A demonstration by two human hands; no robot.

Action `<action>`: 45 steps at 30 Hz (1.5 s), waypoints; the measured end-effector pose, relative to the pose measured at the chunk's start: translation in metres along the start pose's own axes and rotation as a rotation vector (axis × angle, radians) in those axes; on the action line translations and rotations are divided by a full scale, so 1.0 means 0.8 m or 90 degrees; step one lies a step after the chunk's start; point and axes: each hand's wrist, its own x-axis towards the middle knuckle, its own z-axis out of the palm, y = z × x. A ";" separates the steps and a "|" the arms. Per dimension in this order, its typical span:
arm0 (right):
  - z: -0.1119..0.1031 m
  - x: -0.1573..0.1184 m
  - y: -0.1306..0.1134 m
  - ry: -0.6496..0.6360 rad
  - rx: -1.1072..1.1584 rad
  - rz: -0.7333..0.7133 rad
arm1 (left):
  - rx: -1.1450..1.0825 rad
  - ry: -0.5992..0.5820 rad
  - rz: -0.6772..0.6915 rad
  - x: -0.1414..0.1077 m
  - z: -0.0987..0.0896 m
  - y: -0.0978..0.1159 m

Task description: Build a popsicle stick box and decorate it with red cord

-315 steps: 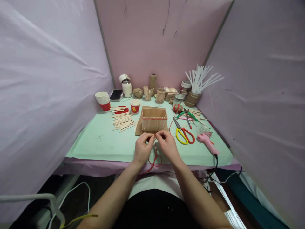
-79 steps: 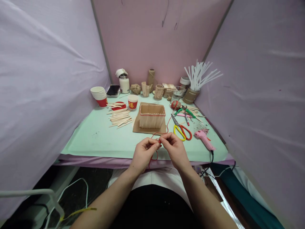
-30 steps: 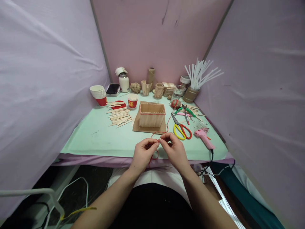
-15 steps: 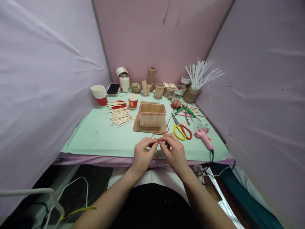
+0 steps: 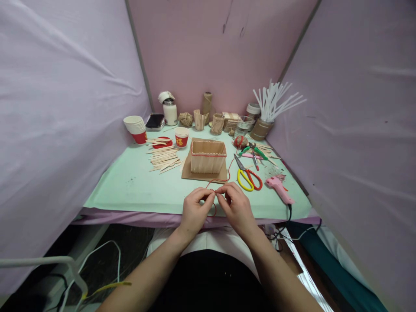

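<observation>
— How is the grip, please?
— On my screen, the left hand and the right hand both pinch the thin red yarn, fingertips nearly meeting.
— And around them?
— Beyond the fingertips stands the open rectangular box of pale wooden sticks. I think short pinches and light, even tension would serve the yarn best.
</observation>
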 end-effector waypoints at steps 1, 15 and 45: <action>0.000 0.000 0.000 -0.005 0.011 0.008 | -0.001 0.001 -0.007 0.000 0.000 0.001; 0.000 -0.001 -0.003 -0.003 -0.037 -0.016 | 0.071 0.010 0.061 -0.003 0.000 0.005; 0.009 0.001 0.004 0.013 0.482 0.366 | -0.172 -0.018 -0.222 0.002 0.004 0.016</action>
